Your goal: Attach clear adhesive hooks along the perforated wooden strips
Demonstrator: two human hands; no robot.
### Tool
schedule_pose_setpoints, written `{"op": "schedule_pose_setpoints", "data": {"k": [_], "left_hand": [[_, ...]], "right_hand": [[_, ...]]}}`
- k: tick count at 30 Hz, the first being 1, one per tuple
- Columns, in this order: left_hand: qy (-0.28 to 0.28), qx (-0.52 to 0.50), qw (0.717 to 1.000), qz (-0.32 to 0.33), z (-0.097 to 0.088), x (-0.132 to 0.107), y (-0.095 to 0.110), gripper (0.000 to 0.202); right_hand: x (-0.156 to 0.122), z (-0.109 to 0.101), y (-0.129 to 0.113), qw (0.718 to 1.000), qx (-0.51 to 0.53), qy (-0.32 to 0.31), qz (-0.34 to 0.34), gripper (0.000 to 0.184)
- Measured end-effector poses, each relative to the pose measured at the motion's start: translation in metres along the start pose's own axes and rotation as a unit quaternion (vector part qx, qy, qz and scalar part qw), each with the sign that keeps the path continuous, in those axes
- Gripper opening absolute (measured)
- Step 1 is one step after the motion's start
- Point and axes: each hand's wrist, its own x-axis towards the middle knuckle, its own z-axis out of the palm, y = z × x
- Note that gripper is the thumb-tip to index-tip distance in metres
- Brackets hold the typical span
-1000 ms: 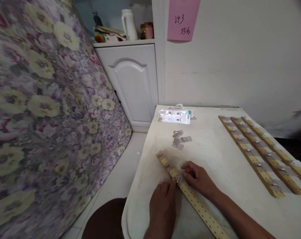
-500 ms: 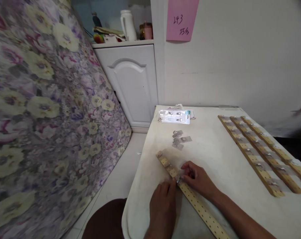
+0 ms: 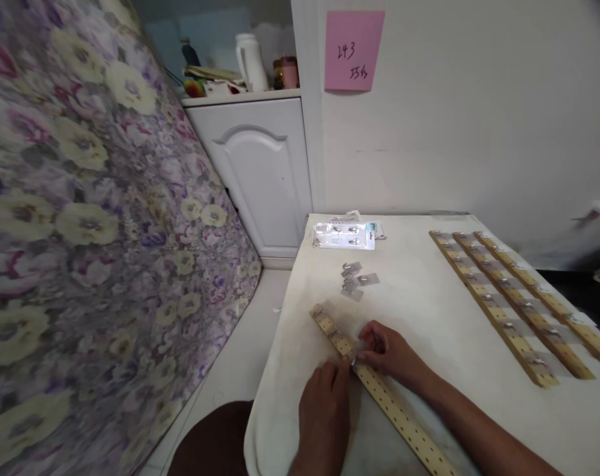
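A light wooden strip with rows of holes (image 3: 396, 413) lies slantwise on the cloth-covered table. Its far end carries clear-backed metal hooks (image 3: 337, 336). My right hand (image 3: 392, 354) pinches another adhesive hook with a clear backing (image 3: 353, 361), held against the strip. My left hand (image 3: 324, 403) has its fingers drawn together at the strip's left edge, the fingertips touching the strip beside that hook. The exact grip of the fingertips is partly hidden. Beyond the strip lie several loose clear-backed hooks (image 3: 352, 281) in a small group.
Three similar strips with hooks (image 3: 488, 297) lie side by side at the table's right. Clear hook packaging (image 3: 343, 235) sits near the back edge. A floral curtain (image 3: 106, 264) hangs to the left, with a white cabinet (image 3: 260, 172) behind.
The camera view has tilted up slightly, shifting the scene a little down and left. Both hands stay at the same spot on the strip, the right fingers still on the hook.
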Motion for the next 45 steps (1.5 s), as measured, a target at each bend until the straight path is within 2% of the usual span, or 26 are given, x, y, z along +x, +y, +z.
{"op": "schedule_pose_setpoints", "data": {"k": [6, 9, 11, 13, 16, 20, 24, 30, 36, 41, 45], "left_hand": [[-0.019, -0.015, 1.0, -0.012, 0.0, 0.001, -0.002, 0.044], [-0.008, -0.037, 0.999, -0.007, 0.003, -0.001, -0.005, 0.047], [0.01, -0.047, 0.999, -0.01, 0.005, -0.003, -0.007, 0.048], [0.024, -0.053, 0.998, -0.014, 0.008, -0.004, -0.008, 0.045], [0.03, -0.062, 0.997, -0.021, 0.013, -0.005, -0.01, 0.041], [0.033, -0.069, 0.997, -0.021, 0.018, -0.005, -0.013, 0.041], [0.033, -0.07, 0.997, -0.024, 0.02, -0.005, -0.013, 0.041], [0.023, -0.071, 0.997, -0.024, 0.016, -0.004, -0.012, 0.039], [0.031, -0.104, 0.994, -0.02, 0.003, -0.004, -0.01, 0.036], [0.053, -0.167, 0.984, -0.017, -0.006, -0.006, -0.013, 0.031], [0.085, -0.225, 0.97, -0.025, -0.01, -0.016, -0.012, 0.028]], "right_hand": [[-0.002, 0.001, 0.003, 0.999, 0.051, -0.006, -0.013, 0.032], [0.002, -0.009, 0.006, 0.997, 0.08, 0.016, -0.007, 0.03], [0.012, -0.024, 0.007, 0.996, 0.045, 0.066, -0.024, 0.028], [0.03, -0.043, 0.006, 0.989, -0.037, 0.136, -0.055, 0.026], [0.065, -0.067, 0.004, 0.953, -0.19, 0.225, -0.07, 0.027], [0.103, -0.076, 0.003, 0.944, -0.227, 0.237, -0.044, 0.034], [0.114, -0.071, 0.006, 0.945, -0.217, 0.242, -0.032, 0.031], [0.105, -0.071, 0.015, 0.95, -0.134, 0.279, -0.036, 0.018], [0.087, -0.08, 0.012, 0.972, 0.009, 0.232, -0.031, 0.024], [0.037, -0.084, 0.008, 0.98, 0.09, 0.176, -0.026, 0.03], [-0.012, -0.071, 0.011, 0.981, 0.163, 0.105, -0.019, 0.029]]}}
